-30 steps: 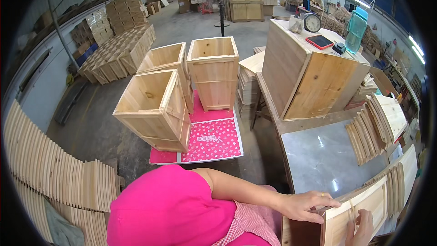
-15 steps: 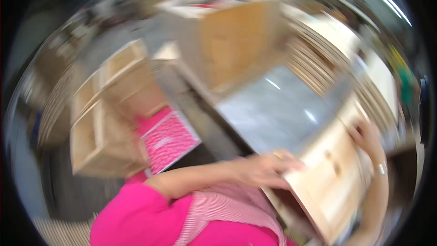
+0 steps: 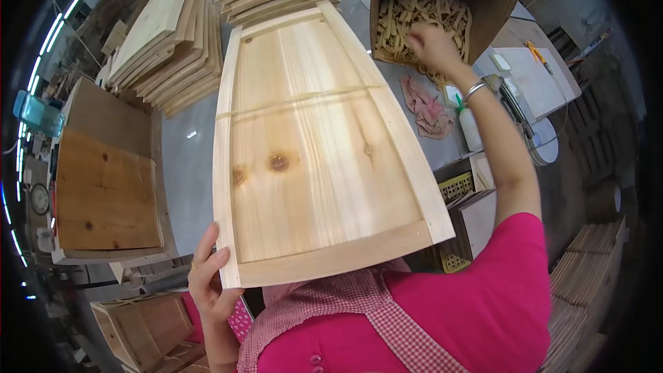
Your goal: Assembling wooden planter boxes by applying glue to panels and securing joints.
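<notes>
A large framed wooden panel [image 3: 318, 173] in pale pine, with a raised rim and dark knots, lies in front of me. A beige elastic band [image 3: 297, 99] is stretched across its far half. My left hand [image 3: 210, 276] grips the panel's near left corner, fingers along the side and thumb below. My right hand [image 3: 435, 45] reaches into an open cardboard box [image 3: 494, 0], its curled fingers among loose beige bands [image 3: 452, 14]. Those fingertips are partly hidden, so whatever is in them does not show clearly.
Stacked wooden panels [image 3: 166, 34] stand at the far left of the grey worktable [image 3: 190, 166]. A pink rag [image 3: 425, 110] and a white bottle with a green tip [image 3: 469, 128] lie beside the box. A brown wooden box [image 3: 107, 190] sits left; bundled boards [image 3: 587, 269] are at right.
My view has swung round to the right from a blurred one. My right hand has left the panel's edge and gone into the cardboard box. My left hand stays at the panel's near end.
</notes>
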`<action>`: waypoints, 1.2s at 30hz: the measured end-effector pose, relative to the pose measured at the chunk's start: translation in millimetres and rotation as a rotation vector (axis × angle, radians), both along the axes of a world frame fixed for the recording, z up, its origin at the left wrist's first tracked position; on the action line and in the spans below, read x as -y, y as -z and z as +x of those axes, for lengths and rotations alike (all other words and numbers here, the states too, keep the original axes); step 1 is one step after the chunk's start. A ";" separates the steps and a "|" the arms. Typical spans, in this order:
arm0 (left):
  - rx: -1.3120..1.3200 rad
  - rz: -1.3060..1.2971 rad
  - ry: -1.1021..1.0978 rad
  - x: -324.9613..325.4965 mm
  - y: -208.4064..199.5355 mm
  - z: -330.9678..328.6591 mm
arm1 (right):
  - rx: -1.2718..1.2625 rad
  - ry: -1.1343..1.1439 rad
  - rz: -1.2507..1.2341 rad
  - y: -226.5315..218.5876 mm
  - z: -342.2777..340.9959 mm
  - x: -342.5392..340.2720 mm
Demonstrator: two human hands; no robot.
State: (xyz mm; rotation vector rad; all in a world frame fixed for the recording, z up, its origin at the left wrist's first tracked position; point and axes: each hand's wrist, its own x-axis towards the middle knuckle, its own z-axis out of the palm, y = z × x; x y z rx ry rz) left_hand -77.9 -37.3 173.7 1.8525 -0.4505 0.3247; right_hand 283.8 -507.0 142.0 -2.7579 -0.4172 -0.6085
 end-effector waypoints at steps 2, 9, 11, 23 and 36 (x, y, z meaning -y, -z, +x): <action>0.008 0.012 -0.016 0.7 -1.0 -4.2 | -0.025 0.032 0.021 47.4 6.7 -8.3; -0.086 -0.015 -0.026 1.8 -2.4 -14.2 | -0.022 0.005 -0.277 112.6 38.8 -59.3; -0.096 -0.018 -0.023 2.0 -1.9 -13.8 | -0.140 -0.189 -0.157 124.0 28.0 -77.0; -0.023 0.017 -0.012 7.2 -2.0 -5.7 | 0.135 0.348 0.458 25.5 22.6 -8.0; -0.017 0.064 -0.092 4.8 -33.7 2.1 | 0.162 -0.373 0.458 -152.9 -72.2 -81.0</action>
